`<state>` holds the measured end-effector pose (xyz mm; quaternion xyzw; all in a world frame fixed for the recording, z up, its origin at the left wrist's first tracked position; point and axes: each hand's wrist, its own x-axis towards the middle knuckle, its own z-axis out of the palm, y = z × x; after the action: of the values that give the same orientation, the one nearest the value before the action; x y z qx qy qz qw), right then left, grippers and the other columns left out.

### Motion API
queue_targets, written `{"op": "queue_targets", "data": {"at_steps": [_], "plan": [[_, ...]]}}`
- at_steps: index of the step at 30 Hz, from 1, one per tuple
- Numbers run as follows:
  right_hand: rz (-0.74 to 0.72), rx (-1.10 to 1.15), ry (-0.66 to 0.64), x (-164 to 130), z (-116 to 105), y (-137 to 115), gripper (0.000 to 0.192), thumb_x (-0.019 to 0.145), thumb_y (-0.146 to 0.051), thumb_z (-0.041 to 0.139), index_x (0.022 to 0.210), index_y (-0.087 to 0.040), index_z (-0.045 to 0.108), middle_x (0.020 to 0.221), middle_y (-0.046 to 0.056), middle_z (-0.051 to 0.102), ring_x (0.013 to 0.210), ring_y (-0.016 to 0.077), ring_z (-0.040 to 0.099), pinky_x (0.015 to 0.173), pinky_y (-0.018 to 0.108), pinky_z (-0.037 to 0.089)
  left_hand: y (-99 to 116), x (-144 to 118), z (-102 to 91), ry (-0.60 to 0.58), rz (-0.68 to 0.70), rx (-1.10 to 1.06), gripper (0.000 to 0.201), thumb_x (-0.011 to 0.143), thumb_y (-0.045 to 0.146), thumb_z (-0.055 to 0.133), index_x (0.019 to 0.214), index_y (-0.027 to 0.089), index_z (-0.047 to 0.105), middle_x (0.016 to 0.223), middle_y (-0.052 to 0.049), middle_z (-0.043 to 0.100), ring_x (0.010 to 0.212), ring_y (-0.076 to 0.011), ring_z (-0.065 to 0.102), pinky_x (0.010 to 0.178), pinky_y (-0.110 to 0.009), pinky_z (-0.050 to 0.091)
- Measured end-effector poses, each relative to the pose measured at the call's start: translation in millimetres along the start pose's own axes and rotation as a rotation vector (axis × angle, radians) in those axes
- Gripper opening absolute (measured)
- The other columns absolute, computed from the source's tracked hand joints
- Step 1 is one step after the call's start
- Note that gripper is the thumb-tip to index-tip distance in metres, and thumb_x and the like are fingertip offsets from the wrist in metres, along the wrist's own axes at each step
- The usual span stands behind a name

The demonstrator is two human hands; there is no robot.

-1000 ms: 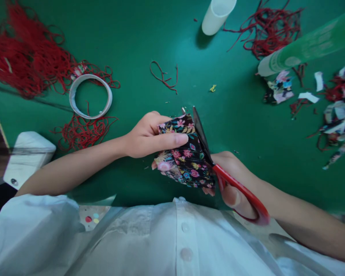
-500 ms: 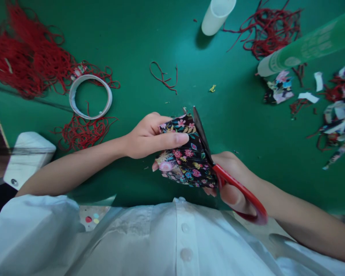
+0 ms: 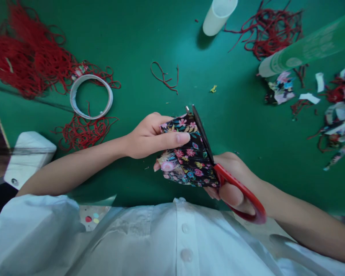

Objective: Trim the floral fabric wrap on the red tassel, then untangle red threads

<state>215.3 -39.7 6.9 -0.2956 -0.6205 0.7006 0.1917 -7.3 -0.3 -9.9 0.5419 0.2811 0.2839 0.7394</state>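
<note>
Holding floral cloth (image 3: 191, 163) in left hand (image 3: 149, 140), pinched between thumb on top and fingers beneath, above green table (image 3: 132, 88), in front of white shirt (image 3: 149, 237). Gripping red-handled scissors (image 3: 219, 171) in right hand (image 3: 231, 165), curled with thumb through one loop, with cloth edge between parted blades (image 3: 201, 128). Also seen on table: white ring (image 3: 76, 107) touching red yarn (image 3: 46, 57), pale cup (image 3: 213, 23) farther off.

The person wears a pale, bluish-white shirt (image 3: 132, 237) with soft creases across the chest. Round, pale buttons (image 3: 186, 254) line a vertical strip (image 3: 177, 230) down its front. The left sleeve (image 3: 43, 226) is loose and puffed. The left hand (image 3: 145, 138) and right hand (image 3: 229, 165) are bare.
</note>
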Motion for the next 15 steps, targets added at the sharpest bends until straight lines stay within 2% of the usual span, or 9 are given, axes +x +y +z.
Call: {"op": "queue_targets", "data": {"at_steps": [12,15], "plan": [[0.01,0.029,0.029,-1.0,2.1,-2.5,0.063,0.083,-0.082,0.039,0.064,-0.021,0.045,0.051,-0.007,0.035,0.044,0.0073,0.026,0.039,0.026,0.02,-2.6,0.2,-1.8,-0.01,0.019,0.009,0.039,0.092,0.05,0.056,0.072,0.017,0.061,0.049,0.004,0.062,0.043,-0.009,0.063,0.036,-0.015,0.046],[0.022,0.001,0.01,-5.8,2.0,3.2,0.065,0.08,-0.086,0.033,0.066,-0.023,0.041,0.051,-0.007,0.034,0.045,0.0083,0.027,0.04,0.027,0.019,-4.2,-0.2,-2.5,-0.014,0.024,-0.011,0.037,0.092,0.049,0.056,0.073,0.018,0.062,0.052,0.003,0.064,0.045,-0.0095,0.064,0.037,-0.015,0.047]]}}
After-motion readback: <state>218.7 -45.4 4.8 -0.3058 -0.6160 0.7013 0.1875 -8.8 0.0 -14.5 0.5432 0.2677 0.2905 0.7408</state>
